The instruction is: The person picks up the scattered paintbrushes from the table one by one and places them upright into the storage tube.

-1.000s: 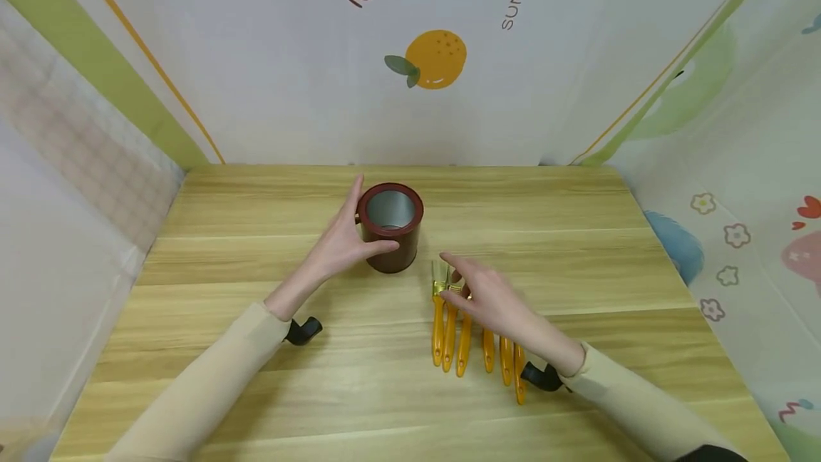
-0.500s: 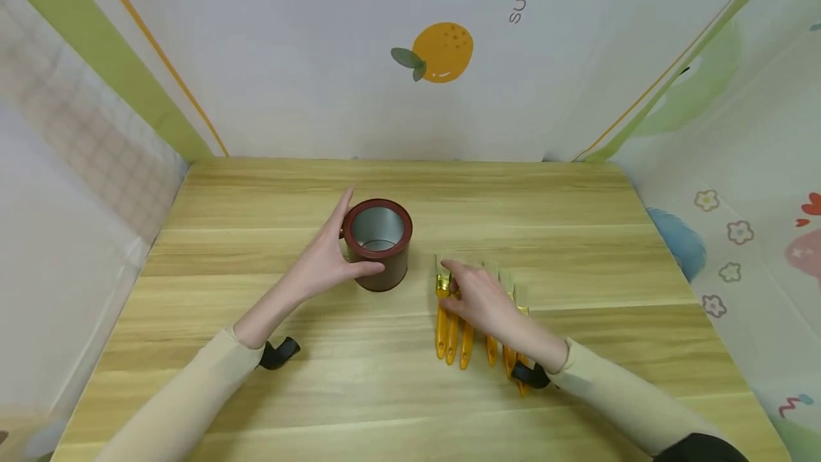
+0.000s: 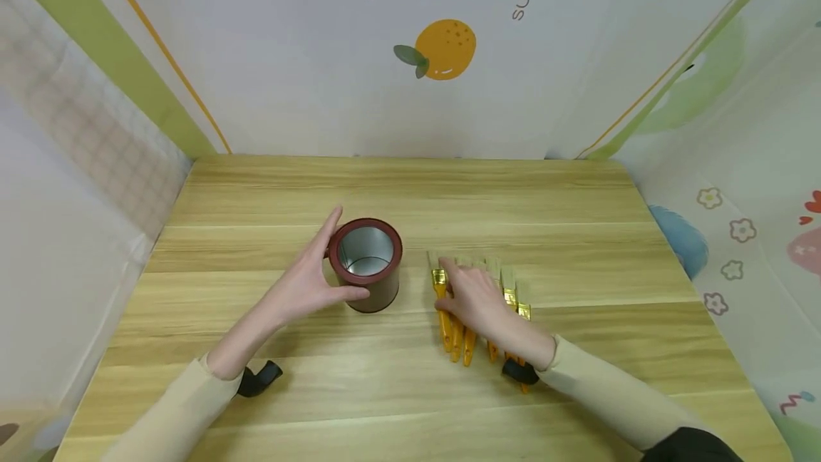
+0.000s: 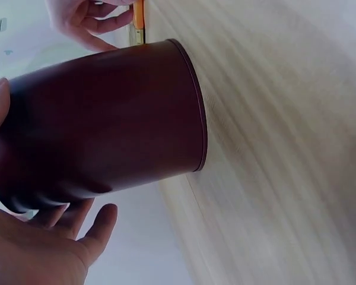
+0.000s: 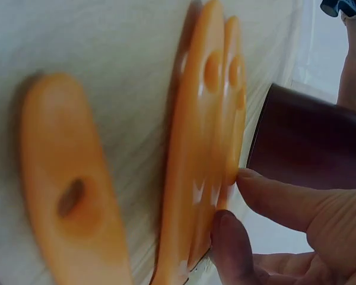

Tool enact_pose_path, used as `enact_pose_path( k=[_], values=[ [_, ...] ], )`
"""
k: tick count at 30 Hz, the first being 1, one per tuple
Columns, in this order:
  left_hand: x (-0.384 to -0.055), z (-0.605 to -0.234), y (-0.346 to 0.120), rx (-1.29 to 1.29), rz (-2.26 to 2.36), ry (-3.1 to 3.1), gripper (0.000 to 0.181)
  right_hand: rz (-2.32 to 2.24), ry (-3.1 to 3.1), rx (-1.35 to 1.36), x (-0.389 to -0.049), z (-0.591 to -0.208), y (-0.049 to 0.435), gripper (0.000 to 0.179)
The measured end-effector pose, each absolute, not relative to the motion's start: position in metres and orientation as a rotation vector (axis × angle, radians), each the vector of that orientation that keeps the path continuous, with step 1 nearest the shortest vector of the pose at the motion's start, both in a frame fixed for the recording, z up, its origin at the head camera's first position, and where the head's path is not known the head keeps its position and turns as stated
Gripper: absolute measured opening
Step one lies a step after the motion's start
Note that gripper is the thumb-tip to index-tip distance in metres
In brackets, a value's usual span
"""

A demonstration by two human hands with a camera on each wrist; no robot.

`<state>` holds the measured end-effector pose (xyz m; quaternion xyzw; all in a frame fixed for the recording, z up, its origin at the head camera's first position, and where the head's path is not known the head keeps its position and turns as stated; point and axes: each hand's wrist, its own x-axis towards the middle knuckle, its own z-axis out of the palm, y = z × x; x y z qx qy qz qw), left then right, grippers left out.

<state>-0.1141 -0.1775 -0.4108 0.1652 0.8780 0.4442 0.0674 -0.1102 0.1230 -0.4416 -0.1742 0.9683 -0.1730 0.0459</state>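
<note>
A dark red metal can (image 3: 365,281) with a silvery inside stands upright on the wooden table. My left hand (image 3: 304,291) spans its left side, thumb along the near wall and fingers round the far one; the left wrist view shows the can (image 4: 107,124) between them. To the right, several paintbrushes with orange handles lie in a row, bristles away from me. With thumb and forefinger, my right hand (image 3: 477,301) pinches the leftmost paintbrush (image 3: 445,323). Its palm covers parts of the other brushes (image 3: 509,296).
The wooden table (image 3: 256,191) reaches back to a white curtain (image 3: 308,91) printed with oranges. More printed curtains (image 3: 763,162) hang at the right. A black curved piece sits at each wrist, the left one (image 3: 259,378) low over the table.
The can has moved left and toward me with my left hand. My right hand has lowered onto the brushes, and its thumb and forefinger have closed on the leftmost one.
</note>
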Motion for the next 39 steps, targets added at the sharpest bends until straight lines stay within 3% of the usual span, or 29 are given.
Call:
enact_pose_path(
  k=[5,13,22,26,34,39],
  values=[
    [-0.103,-0.41,-0.183,0.518,1.281,2.648,0.132,-0.584,2.919,-0.502,-0.113,-0.441,0.121,0.056],
    [-0.095,-0.411,-0.193,0.585,1.26,2.59,0.131,-0.668,2.83,-0.433,-0.122,-0.441,0.12,0.068],
    [-0.093,-0.412,-0.195,0.674,1.275,2.499,0.13,-0.885,2.65,-0.325,-0.13,-0.437,0.124,0.051],
    [-0.092,-0.411,-0.195,0.697,1.277,2.481,0.13,-1.173,2.545,-0.327,-0.136,-0.42,0.131,0.047],
    [-0.092,-0.411,-0.195,0.753,1.278,2.494,0.119,-1.655,2.456,-0.482,-0.137,-0.358,0.128,0.063],
    [-0.093,-0.412,-0.195,0.779,1.289,2.483,0.115,-1.888,2.346,-0.631,-0.129,-0.327,0.114,0.055]
  ],
)
